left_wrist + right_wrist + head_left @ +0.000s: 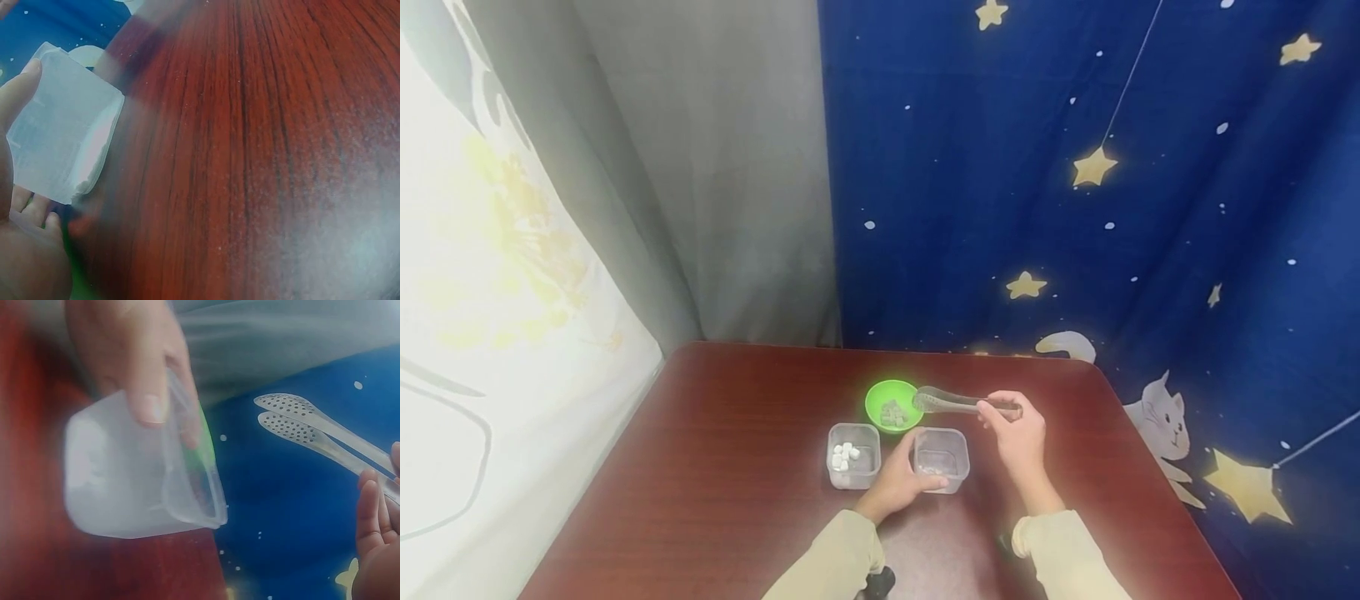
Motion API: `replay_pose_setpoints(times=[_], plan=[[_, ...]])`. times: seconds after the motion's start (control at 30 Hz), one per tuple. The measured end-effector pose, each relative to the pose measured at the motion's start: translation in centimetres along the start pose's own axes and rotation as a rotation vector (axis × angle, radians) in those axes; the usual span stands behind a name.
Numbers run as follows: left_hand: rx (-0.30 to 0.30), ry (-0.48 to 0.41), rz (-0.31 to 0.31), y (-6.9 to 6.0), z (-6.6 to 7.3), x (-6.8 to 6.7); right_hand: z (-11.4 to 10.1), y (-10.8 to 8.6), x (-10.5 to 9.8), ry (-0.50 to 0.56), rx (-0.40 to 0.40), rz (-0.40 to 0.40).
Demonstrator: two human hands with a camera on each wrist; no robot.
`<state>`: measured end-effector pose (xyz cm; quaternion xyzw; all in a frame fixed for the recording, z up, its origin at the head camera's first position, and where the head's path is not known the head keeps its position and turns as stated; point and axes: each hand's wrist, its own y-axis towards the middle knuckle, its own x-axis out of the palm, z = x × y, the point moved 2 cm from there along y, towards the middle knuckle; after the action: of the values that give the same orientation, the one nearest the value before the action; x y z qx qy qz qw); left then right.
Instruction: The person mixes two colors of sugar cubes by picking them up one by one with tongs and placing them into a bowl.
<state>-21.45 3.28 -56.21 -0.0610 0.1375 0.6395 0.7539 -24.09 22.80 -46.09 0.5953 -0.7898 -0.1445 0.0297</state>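
Note:
My left hand point(897, 479) grips a clear square plastic container point(955, 477), thumb on the near side and fingers around the left side. In the left wrist view its thumb presses the wall of the container point(62, 125). My right hand point(1021, 437) holds metal tongs point(953, 402) level, their heads near the right rim of a green bowl point(878, 394). Perforated heads of the tongs point(290, 419) stand slightly apart in the right wrist view, with nothing between them. Greyish cubes point(892, 413) lie in the bowl. Whether the held container has anything inside, I cannot tell.
Left of my left hand stands a second clear container point(867, 480) with several small white cubes point(841, 460). Everything rests on a reddish-brown wooden table point(737, 467). A blue star-patterned curtain point(955, 208) hangs behind its far edge, a pale one point(512, 292) at the left.

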Motion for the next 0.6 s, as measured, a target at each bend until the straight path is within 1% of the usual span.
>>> replay_pose_setpoints(times=[0.1, 0.3, 0.43, 0.53, 0.6], plan=[[0.003, -0.005, 0.0, 0.1, 0.0, -0.2, 0.5, -0.7, -0.2, -0.011, 0.002, 0.008], [0.026, 0.035, 0.0, 0.1, 0.1, -0.4, 1.1, -1.7, -0.8, 0.011, 0.058, 0.012], [0.042, 0.046, 0.005, 0.1, 0.1, -0.5, -0.2, -2.5, -1.2, 0.006, 0.069, 0.002], [0.045, 0.073, 0.019, 0.0, 0.1, -0.5, -1.4, -3.0, -1.3, -0.007, 0.066, -0.004], [0.045, 0.09, 0.023, 0.0, 0.2, -0.4, -1.5, -3.2, -1.4, -0.018, 0.063, -0.004]])
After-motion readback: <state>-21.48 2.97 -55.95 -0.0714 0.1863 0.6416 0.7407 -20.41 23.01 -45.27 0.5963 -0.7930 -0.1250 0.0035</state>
